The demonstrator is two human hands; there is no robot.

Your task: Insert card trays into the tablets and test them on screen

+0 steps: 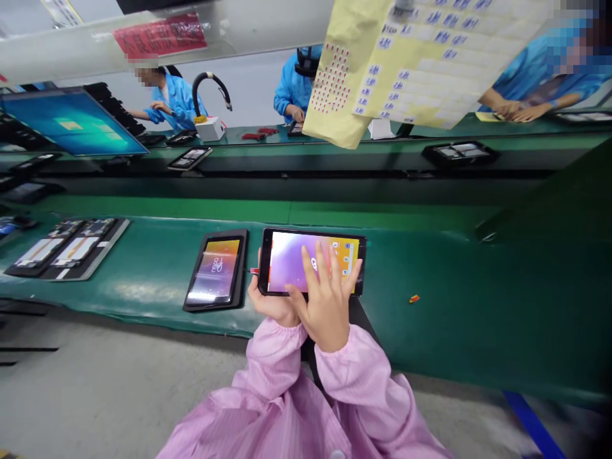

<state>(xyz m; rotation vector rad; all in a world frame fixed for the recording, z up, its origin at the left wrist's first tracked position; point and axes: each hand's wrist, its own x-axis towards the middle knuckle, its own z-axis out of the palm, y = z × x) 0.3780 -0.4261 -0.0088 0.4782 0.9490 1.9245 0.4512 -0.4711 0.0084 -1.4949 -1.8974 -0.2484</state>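
Observation:
A tablet with a lit purple and yellow screen is held sideways above the green bench. Underneath its left end, my left hand supports it, thumb at the edge; most of those fingers are hidden behind the tablet. My right hand is spread over the screen, fingers apart, and grips nothing. A small red and white tab sticks out at the tablet's left edge. Just left lies a second tablet, also lit, on a dark pad.
Opened tablets with bare boards lie on a tray at the left of the bench. A tiny orange piece lies to the right. Yellow paper sheets hang overhead. Beyond the conveyor, several people in blue work.

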